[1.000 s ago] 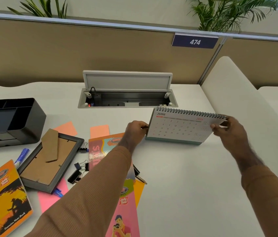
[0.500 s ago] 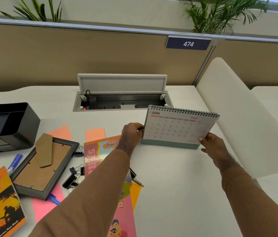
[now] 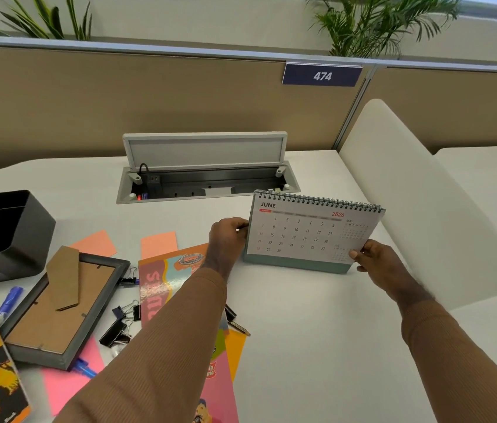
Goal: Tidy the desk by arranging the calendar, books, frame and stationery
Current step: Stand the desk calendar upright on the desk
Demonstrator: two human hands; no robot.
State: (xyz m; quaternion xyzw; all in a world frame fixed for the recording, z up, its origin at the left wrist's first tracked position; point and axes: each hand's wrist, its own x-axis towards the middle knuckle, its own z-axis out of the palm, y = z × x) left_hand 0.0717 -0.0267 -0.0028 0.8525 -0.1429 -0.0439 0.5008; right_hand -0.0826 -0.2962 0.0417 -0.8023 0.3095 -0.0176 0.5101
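Now we are steadying white spiral-bound June desk calendar [image 3: 308, 232] upright near white desk's [image 3: 317, 346] back edge; left hand [image 3: 229, 239] gripping its left side, right hand [image 3: 377, 262] having slid from top corner down, pinching bottom-right corner; placement nearly finished.

Bright, even overhead light; soft faint shadows on the white table [image 3: 317, 346]; wide-angle bowing at edges; slight blur on calendar [image 3: 311, 233] print.

White desk [image 3: 302, 346], beige partition [image 3: 119, 102] with sign "474" [image 3: 322, 75], palms [image 3: 372, 22] behind
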